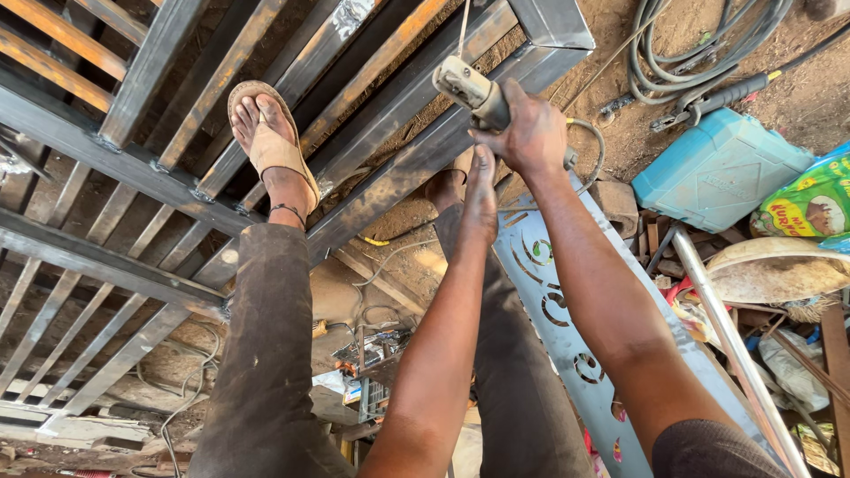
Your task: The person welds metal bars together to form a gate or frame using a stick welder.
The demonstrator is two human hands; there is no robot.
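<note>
My right hand (534, 133) is shut around the body of a hand-held power tool (474, 91). The tool's pale, worn head points up and left over a steel bar of a welded gate frame (403, 168). My left hand (481, 202) is stretched out flat just below. Its fingertips touch the underside of the tool and my right hand, and it grips nothing. A thin cord runs up from the tool's head. My left foot, in a tan sandal (270, 142), rests on the frame's bars.
A grey metal plate with cut swirl patterns (558, 296) lies under my right arm. To the right are a blue plastic case (717, 168), coiled hoses (699, 40), a green printed bag (810, 204), a shiny steel pipe (735, 345) and scrap. Dirt ground lies below the frame.
</note>
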